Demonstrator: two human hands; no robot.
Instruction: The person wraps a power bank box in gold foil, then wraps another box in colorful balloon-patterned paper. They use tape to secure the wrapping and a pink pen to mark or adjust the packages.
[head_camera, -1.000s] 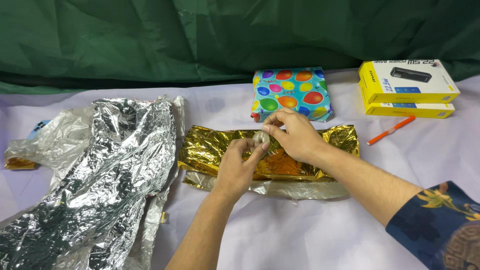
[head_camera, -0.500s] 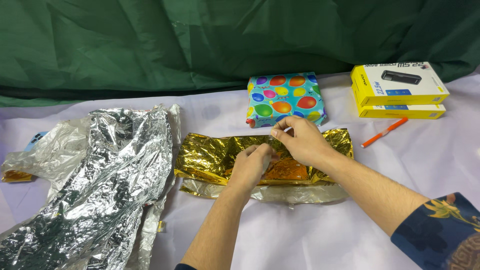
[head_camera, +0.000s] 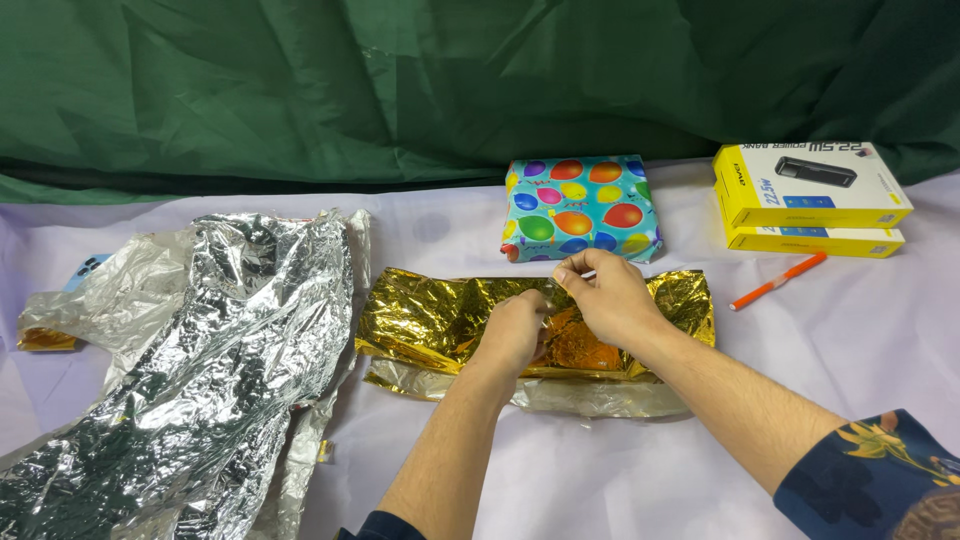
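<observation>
A parcel wrapped in crinkled gold foil (head_camera: 420, 315) lies on the white cloth in front of me. My left hand (head_camera: 515, 328) rests fisted on its top, curled around a small clear tape roll that its fingers almost hide. Touching it from the right, my right hand (head_camera: 608, 297) pinches a thin pale tape end (head_camera: 586, 273) between thumb and forefinger, just above the parcel's far edge. Silver lining shows along the near edge of the gold foil.
A box in balloon-print paper (head_camera: 580, 205) sits just beyond the hands. Two stacked yellow boxes (head_camera: 815, 195) and an orange pen (head_camera: 778, 280) lie far right. A large crumpled silver foil sheet (head_camera: 220, 350) covers the left, with a blue phone (head_camera: 85, 268) at its edge. Green drape behind.
The small tape roll, held up between both hands a second ago, is now down on the gold parcel under my left fist. My right hand pinches the tape end.
</observation>
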